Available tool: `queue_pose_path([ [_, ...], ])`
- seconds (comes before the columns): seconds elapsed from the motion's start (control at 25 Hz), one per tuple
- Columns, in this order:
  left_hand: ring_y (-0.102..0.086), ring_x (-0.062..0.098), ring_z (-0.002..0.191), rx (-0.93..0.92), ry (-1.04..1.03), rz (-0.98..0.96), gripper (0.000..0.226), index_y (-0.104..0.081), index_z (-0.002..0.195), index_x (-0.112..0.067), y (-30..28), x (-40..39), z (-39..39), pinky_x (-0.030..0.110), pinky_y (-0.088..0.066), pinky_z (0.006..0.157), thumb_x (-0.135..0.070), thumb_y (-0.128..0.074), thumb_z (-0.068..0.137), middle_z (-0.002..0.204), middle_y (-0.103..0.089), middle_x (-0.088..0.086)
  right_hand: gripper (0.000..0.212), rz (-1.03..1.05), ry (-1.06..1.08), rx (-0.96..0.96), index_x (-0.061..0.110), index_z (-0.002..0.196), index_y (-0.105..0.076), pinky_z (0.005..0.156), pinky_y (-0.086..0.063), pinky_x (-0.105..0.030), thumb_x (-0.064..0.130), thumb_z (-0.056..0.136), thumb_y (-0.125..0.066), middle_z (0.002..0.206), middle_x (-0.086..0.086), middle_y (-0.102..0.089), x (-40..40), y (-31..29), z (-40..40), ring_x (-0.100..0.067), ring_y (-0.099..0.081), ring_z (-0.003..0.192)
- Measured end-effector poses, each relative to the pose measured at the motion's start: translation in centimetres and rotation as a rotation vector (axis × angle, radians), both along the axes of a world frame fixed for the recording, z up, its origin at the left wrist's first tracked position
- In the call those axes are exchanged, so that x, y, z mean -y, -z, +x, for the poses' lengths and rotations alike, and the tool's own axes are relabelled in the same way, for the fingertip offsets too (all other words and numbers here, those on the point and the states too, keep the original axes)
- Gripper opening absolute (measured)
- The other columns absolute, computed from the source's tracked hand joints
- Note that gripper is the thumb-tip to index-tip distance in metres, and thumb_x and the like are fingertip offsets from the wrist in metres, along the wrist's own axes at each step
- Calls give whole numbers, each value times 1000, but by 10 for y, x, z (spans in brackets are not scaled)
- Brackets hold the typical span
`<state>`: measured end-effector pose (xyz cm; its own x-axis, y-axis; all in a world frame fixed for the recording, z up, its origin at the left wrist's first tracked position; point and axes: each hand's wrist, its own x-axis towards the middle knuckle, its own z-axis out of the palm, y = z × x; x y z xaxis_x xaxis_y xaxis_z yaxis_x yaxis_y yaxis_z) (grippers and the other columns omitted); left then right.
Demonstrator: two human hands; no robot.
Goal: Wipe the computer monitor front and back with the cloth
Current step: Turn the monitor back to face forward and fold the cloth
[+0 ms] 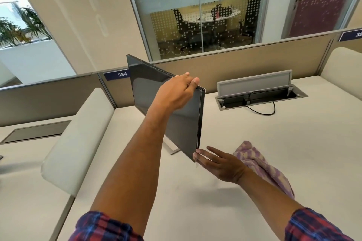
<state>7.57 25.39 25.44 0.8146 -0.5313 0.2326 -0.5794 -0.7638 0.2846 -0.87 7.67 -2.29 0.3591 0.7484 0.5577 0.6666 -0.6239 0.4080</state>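
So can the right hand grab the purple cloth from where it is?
Probably yes. The cloth lies on the desk just beside the right hand, with nothing between; the hand first must leave the monitor.

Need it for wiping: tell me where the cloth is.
In the head view, the cloth lies on the desk at lower right, just behind the right hand and right of the monitor.
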Motion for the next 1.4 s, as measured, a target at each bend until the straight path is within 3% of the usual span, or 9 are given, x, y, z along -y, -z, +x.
queue_pose_path([
  [0.28,-42,20,141,131,0,110,51,-66,117,-19,3,19,12,42,-39,104,-46,-23,107,134,-62,3,48,-30,94,-7,2,148,-45,113,-43,-42,6,101,-40,150,-9,-51,22,4,8,-27,-41,144],
  [0.68,-61,26,107,255,-62,249,49,-61,113,-19,3,35,32,40,-44,88,-46,-20,107,116,-64,4,50,-30,194,-120,-2,141,-53,110,-45,-42,-5,97,-30,147,-14,-53,33,-2,17,-31,-46,140],
  [0.8,-51,25,130,246,24,136,46,-55,130,-14,6,27,35,42,-42,104,-41,-26,107,150,-47,6,61,-5,227,-186,-2,145,-48,117,-36,-41,-9,87,-31,152,-14,-47,29,-1,15,-32,-40,144],
  [0.88,-55,21,126,420,36,-58,40,-55,133,-13,20,10,31,39,-42,104,-32,-35,105,159,-36,4,64,17,221,-210,-1,147,-45,119,-32,-41,-7,84,-35,154,-13,-45,22,1,11,-31,-37,146],
  [1.04,-65,16,96,662,-78,-239,27,-67,111,-12,91,-53,26,33,-45,83,-20,-44,100,124,-69,4,57,-40,91,-250,2,146,-48,116,-38,-40,-1,92,-33,150,-12,-49,-11,12,7,-30,-40,145],
  [1.12,-61,20,72,569,-145,-152,24,-65,92,-13,135,-86,24,36,-45,74,-21,-43,99,87,-69,2,52,-32,48,-311,4,144,-51,113,-40,-40,3,93,-39,146,-12,-53,-33,23,13,-30,-46,140],
  [1.2,-50,17,64,362,-240,-15,26,-55,81,-16,175,-114,22,38,-46,71,-26,-40,99,75,-61,1,50,-8,57,-403,6,138,-58,107,-47,-37,9,88,-52,139,-11,-59,-58,35,24,-28,-55,131],
  [1.28,-55,19,75,144,-323,140,28,-59,91,-16,208,-136,23,33,-45,77,-28,-36,101,91,-68,3,52,17,113,-530,8,130,-65,95,-55,-32,15,79,-67,129,-8,-67,-83,40,38,-24,-65,117],
  [1.4,-53,25,125,-156,-386,299,42,-53,137,-14,243,-159,30,37,-41,102,-32,-36,103,144,-53,6,57,99,304,-690,10,122,-71,77,-60,-29,18,67,-82,115,-5,-73,-116,38,58,-20,-72,98],
])
